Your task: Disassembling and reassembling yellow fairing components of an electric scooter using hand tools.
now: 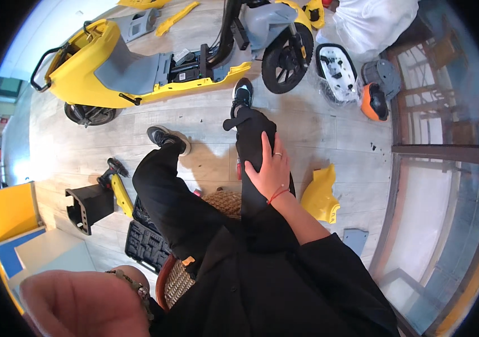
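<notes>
My right hand (273, 168) lies flat on my right thigh near the knee, fingers apart, with nothing in it. A ring and a red string bracelet (278, 194) are on it. My left hand (82, 303) is raised very close at the lower left, its palm side showing. A beaded bracelet (135, 289) circles that wrist. Its fingers cannot be made out, and no held thing shows. Ahead of my feet stands a partly stripped yellow and grey scooter (132, 73); its floor area is open, showing a black box and fittings (187, 66).
Left of my legs are a power drill (117, 167), a black plastic housing (90, 205), a yellow strip (120, 194) and an open tool case (146, 246). To the right lie a yellow panel (321, 196), a tray of small parts (336, 70) and an orange-and-black piece (374, 102).
</notes>
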`<state>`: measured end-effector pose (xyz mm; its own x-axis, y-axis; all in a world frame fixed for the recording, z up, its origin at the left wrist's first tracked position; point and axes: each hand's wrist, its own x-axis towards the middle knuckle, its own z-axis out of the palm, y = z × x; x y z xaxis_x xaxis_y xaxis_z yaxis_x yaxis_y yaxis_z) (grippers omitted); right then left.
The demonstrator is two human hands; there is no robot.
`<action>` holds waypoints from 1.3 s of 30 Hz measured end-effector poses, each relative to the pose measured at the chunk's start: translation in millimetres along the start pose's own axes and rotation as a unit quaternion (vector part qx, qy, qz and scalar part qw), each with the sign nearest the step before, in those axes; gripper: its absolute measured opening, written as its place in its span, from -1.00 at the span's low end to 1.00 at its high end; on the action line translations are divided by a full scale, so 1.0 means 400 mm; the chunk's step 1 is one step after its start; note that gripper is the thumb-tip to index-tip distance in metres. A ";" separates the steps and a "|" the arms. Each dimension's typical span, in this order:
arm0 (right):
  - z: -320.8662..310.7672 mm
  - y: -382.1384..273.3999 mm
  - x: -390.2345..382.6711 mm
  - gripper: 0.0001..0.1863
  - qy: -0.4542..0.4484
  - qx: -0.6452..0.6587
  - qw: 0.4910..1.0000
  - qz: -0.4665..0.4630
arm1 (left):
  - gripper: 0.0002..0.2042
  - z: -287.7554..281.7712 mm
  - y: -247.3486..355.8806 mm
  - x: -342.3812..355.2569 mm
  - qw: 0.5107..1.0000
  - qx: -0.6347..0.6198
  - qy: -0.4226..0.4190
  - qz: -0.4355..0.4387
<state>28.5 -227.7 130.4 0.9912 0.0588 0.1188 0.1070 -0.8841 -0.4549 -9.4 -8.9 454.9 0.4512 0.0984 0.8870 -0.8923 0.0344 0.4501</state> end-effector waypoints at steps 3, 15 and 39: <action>-0.015 0.033 0.029 -0.13 0.016 0.077 0.996 0.041 | -0.82 0.074 -0.049 -0.050 0.993 0.107 -0.035 -0.027; 0.190 0.117 0.511 -0.44 -0.055 0.419 0.888 0.181 | -0.68 -0.096 -0.713 -0.521 0.556 0.020 0.176 -0.812; 0.543 0.097 0.808 -0.64 -0.032 0.473 0.851 0.228 | -0.71 -0.010 -1.349 -0.876 0.502 -0.293 0.489 -0.651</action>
<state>369.9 -142.3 -40.6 0.9454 -0.1391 -0.2947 -0.3046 -0.0552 -0.9509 314.0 -58.0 -99.1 0.6909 0.0449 -0.7216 0.1691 0.9603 0.2217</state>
